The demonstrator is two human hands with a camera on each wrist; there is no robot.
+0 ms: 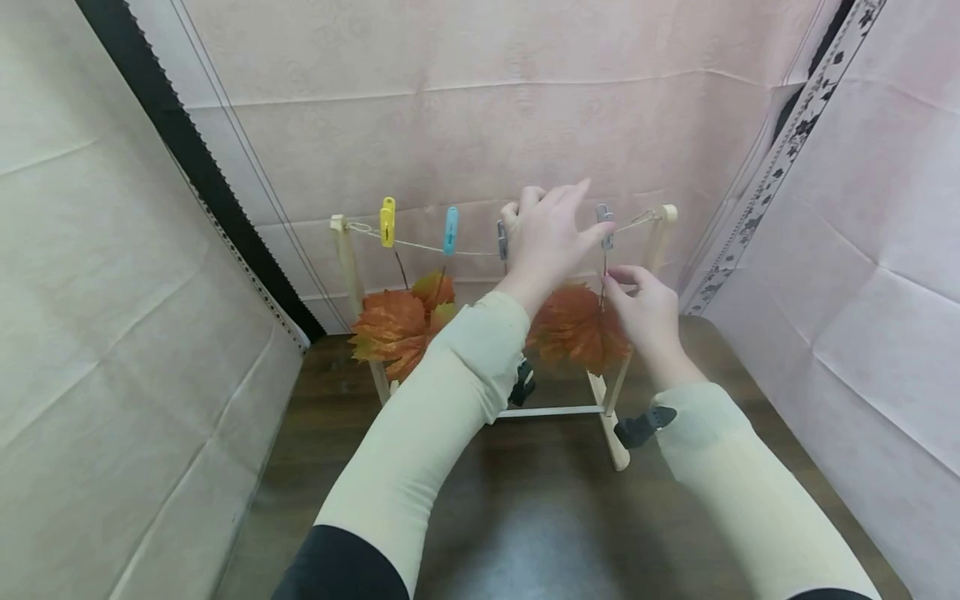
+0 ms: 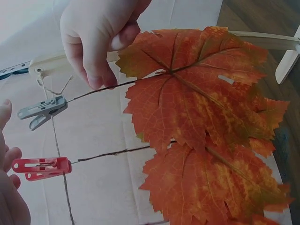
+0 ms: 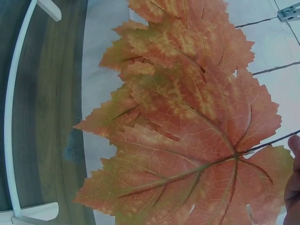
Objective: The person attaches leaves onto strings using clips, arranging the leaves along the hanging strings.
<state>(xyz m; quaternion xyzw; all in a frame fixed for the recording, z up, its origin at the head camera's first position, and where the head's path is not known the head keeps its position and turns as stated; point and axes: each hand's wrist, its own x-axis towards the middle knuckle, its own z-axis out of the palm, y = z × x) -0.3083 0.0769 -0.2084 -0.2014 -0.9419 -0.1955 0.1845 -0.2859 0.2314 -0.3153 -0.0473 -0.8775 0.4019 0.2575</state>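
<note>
My right hand [image 1: 648, 312] pinches the thin dark stem of an orange artificial leaf [image 1: 581, 329] between thumb and fingertips. Above it, a grey clothespin [image 2: 44, 111] grips the top of that stem on a cord. My left hand [image 1: 551, 229] hovers by this pin, its fingers spread and holding nothing. Beside it in the left wrist view, a red clothespin [image 2: 42, 166] carries a second orange leaf [image 2: 206, 183]. The right wrist view has the large leaf [image 3: 201, 140] up close, with part of the right hand [image 3: 293, 178] at the edge.
The cord runs between the posts [image 1: 348, 267] of a wooden rack on a brown table [image 1: 525, 517]. Further left hang a yellow clothespin [image 1: 387, 222], a blue clothespin [image 1: 451, 231] and more leaves [image 1: 397, 325]. Pale cloth walls [image 1: 480, 133] surround the table.
</note>
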